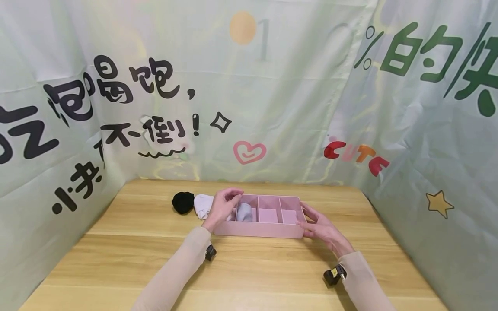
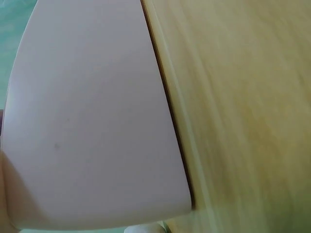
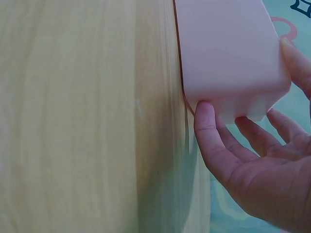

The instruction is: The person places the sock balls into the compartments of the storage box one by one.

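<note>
A long pink divided box (image 1: 258, 230) lies on the table in front of me. My left hand (image 1: 222, 210) bends over its left end, fingers reaching toward the back rim; they partly hide the leftmost compartment, and I cannot tell whether they hold anything. In the compartment beside it sits a rolled grey-blue cloth bundle (image 1: 244, 212). My right hand (image 1: 323, 226) holds the box's right end, thumb at the upper edge and fingers curved about the end wall in the right wrist view. The left wrist view is mostly filled by the pink side wall (image 2: 97, 116).
Left of the box, a black cloth bundle (image 1: 183, 203) and a white cloth bundle (image 1: 202, 205) lie side by side on the wooden table (image 1: 116, 255). Printed fabric curtains (image 1: 272, 103) enclose the table at the back and both sides.
</note>
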`<state>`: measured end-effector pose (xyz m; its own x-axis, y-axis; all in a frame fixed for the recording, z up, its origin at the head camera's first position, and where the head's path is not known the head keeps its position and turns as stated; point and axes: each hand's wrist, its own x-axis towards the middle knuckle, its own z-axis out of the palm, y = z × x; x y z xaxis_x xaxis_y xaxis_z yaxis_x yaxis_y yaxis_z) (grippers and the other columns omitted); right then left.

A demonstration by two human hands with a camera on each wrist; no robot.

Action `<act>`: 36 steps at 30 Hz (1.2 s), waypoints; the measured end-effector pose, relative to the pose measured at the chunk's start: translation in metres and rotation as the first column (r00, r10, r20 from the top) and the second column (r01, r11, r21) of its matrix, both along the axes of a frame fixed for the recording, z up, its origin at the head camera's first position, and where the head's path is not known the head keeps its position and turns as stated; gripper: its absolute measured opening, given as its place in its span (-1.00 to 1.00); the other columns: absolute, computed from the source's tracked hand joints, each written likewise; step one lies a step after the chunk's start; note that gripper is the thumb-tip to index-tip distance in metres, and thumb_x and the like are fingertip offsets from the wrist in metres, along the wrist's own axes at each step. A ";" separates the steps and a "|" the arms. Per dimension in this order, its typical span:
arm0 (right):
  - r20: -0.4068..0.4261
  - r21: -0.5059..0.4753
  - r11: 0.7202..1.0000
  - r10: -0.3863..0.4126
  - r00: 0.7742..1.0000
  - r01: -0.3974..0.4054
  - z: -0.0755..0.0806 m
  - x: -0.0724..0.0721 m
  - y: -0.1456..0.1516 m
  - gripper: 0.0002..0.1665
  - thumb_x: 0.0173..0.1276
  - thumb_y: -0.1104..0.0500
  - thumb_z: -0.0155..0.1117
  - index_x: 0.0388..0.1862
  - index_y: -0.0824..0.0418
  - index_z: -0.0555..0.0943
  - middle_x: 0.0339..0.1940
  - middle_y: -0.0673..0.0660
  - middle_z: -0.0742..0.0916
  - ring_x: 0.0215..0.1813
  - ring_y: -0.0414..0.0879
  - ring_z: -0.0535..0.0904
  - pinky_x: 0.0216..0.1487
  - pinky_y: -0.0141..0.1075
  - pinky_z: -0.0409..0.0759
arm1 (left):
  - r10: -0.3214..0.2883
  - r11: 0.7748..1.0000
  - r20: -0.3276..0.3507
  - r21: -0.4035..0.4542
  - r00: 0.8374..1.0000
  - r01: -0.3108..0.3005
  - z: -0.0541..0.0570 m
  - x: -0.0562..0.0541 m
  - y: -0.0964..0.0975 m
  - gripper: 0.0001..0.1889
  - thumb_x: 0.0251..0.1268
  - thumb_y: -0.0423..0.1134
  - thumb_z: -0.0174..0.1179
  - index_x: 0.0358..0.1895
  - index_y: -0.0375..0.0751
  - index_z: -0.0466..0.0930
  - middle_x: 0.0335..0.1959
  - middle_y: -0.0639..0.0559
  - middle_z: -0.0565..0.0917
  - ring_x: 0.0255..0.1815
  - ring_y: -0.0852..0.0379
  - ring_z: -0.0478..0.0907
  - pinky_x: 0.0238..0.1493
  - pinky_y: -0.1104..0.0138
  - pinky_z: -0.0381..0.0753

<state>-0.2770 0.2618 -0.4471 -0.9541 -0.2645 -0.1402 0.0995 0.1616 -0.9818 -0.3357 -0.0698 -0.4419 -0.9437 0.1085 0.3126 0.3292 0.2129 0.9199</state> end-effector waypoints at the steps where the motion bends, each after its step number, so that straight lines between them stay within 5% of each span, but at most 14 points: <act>1: 0.002 0.002 1.000 -0.003 1.000 0.003 0.000 0.000 0.000 -0.01 0.41 0.25 0.24 0.63 0.08 -0.10 0.60 0.38 -0.01 0.50 0.33 0.18 0.13 -0.14 0.62 | 0.005 1.000 0.002 0.022 1.000 -0.005 -0.001 0.000 0.000 -0.78 0.33 -0.35 0.22 -0.02 -0.28 0.69 -0.15 -0.15 0.74 -0.17 -0.02 0.66 -0.24 0.44 0.60; 7: 0.014 -0.025 1.000 -0.007 1.000 0.007 -0.004 0.001 0.001 0.03 0.37 0.25 0.29 0.63 0.10 -0.10 0.60 0.39 -0.01 0.50 0.36 0.16 0.15 -0.10 0.61 | 0.032 0.991 0.002 0.131 0.999 -0.032 0.000 0.005 -0.001 -0.82 0.30 -0.41 0.21 -0.09 -0.32 0.70 -0.21 -0.36 0.71 -0.23 -0.26 0.66 -0.24 0.27 0.70; 16: 0.005 0.006 1.000 -0.018 1.000 0.018 -0.003 0.000 0.000 0.05 0.34 0.18 0.34 0.63 0.06 -0.06 0.61 0.32 0.04 0.49 0.30 0.21 0.11 -0.16 0.63 | 0.061 0.984 0.009 0.168 0.998 -0.062 0.002 0.002 -0.014 -0.85 0.32 -0.40 0.21 -0.11 -0.32 0.70 -0.25 -0.37 0.71 -0.28 -0.23 0.66 -0.24 0.12 0.71; 23: 0.011 0.013 1.000 -0.021 1.000 0.021 -0.002 0.000 -0.001 0.04 0.33 0.19 0.35 0.62 0.05 -0.05 0.61 0.31 0.04 0.50 0.29 0.20 0.07 -0.19 0.64 | 0.100 0.968 0.062 0.224 0.993 -0.112 0.003 0.003 -0.035 -0.85 0.32 -0.40 0.21 -0.12 -0.31 0.69 -0.30 -0.31 0.71 -0.27 -0.28 0.64 -0.40 0.38 0.59; 32: 0.013 -0.023 1.000 -0.014 1.000 0.014 -0.002 -0.001 0.001 0.03 0.36 0.25 0.30 0.63 0.09 -0.09 0.61 0.36 0.01 0.49 0.35 0.17 0.12 -0.14 0.63 | 0.078 0.976 0.090 0.194 0.993 -0.094 -0.002 0.003 -0.066 -0.78 0.30 -0.34 0.26 -0.07 -0.41 0.66 -0.24 -0.38 0.70 -0.36 0.02 0.64 -0.44 0.36 0.56; 36: 0.011 -0.015 1.000 -0.014 1.000 0.015 -0.003 -0.001 0.001 0.01 0.37 0.25 0.29 0.63 0.07 -0.08 0.61 0.35 0.02 0.50 0.33 0.18 0.12 -0.14 0.63 | 0.072 0.982 0.101 0.168 0.992 -0.088 -0.006 0.003 -0.077 -0.75 0.29 -0.29 0.30 -0.09 -0.43 0.66 -0.31 -0.25 0.72 -0.38 0.09 0.63 -0.40 0.34 0.58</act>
<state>-0.2777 0.2630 -0.4504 -0.9563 -0.2529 -0.1467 0.1125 0.1447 -0.9830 -0.3328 -0.1469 -0.4478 -0.9733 -0.0159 0.2291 0.2274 0.0716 0.9712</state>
